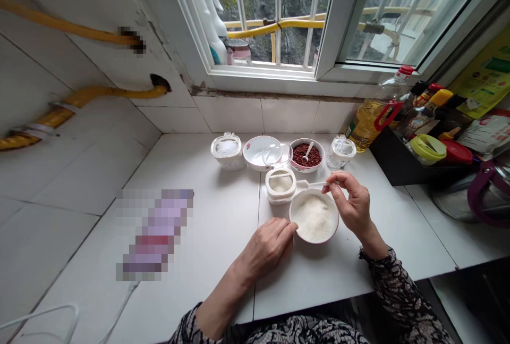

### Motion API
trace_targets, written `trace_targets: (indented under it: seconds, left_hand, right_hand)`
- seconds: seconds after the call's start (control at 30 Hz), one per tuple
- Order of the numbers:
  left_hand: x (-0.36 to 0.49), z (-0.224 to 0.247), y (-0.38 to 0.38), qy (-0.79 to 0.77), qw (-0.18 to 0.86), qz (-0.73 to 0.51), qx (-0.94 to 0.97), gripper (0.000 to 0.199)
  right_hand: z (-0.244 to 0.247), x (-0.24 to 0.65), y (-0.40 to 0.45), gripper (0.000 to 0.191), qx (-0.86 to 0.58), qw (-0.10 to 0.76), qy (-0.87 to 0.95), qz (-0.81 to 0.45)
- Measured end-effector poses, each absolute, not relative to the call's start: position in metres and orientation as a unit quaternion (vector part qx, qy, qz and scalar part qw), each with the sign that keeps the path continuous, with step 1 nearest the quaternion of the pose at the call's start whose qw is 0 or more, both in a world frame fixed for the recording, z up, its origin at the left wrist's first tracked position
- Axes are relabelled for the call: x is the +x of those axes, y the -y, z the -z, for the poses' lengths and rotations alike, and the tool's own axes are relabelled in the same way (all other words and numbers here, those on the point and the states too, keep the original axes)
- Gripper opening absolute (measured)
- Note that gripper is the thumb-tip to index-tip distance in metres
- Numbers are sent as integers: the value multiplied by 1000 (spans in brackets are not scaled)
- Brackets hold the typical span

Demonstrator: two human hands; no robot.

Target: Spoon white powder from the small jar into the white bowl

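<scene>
A white bowl (pixel 333 231) holding a mound of off-white powder stands on the counter in front of me. My left hand (pixel 269 245) has its fingers curled at the bowl's left rim, steadying it. Above the far right rim, my right hand (pixel 353 206) pinches the handle of a small white spoon (pixel 316 184). The spoon lies level, its scoop end pointing left beside a square white jar (pixel 280 195). That jar's clear lid is tipped up, and pale granules show inside. What the spoon's scoop carries is too small to tell.
Behind stand a jar of white grains (pixel 227 160), a shallow white dish (pixel 255 155), a bowl of dark red bits (pixel 306 167) with a spoon, and a glass jar (pixel 341 155). An oil bottle (pixel 364 120) and black condiment box (pixel 392 160) are right; a blurred purple object (pixel 163 229) lies left.
</scene>
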State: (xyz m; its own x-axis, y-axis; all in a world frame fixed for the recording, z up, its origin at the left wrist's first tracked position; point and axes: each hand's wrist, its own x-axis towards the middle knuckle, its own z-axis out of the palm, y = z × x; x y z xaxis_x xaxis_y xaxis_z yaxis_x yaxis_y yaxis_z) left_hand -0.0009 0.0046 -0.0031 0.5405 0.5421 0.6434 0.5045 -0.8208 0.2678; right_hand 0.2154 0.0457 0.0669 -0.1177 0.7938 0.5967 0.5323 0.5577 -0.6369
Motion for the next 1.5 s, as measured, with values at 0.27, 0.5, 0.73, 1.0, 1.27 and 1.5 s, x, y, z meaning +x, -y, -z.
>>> trace_targets:
  seconds: [0.27, 0.5, 0.73, 1.0, 1.27, 1.5]
  left_hand:
    - [-1, 2, -5, -295, 29, -378, 877, 19]
    - [-1, 6, -5, -297, 24, -375, 878, 19]
    - [-1, 5, -5, -294, 23, -375, 879, 19]
    - [-1, 4, -5, -296, 35, -376, 877, 20]
    - [0, 3, -5, -293, 29, -380, 877, 20]
    - [-1, 3, -5, -297, 32, -376, 877, 20]
  right_hand:
    - [-60, 217, -51, 18, -393, 350, 847, -76]
    - [-47, 210, -50, 20, -378, 284, 871, -132]
    - [-50, 210, -48, 19, -453, 328, 791, -249]
    - [-56, 215, -53, 13, -492, 405, 624, -452]
    - [-52, 220, -61, 14, -495, 440, 548, -511]
    - [-56, 213, -64, 14, -476, 501, 523, -499]
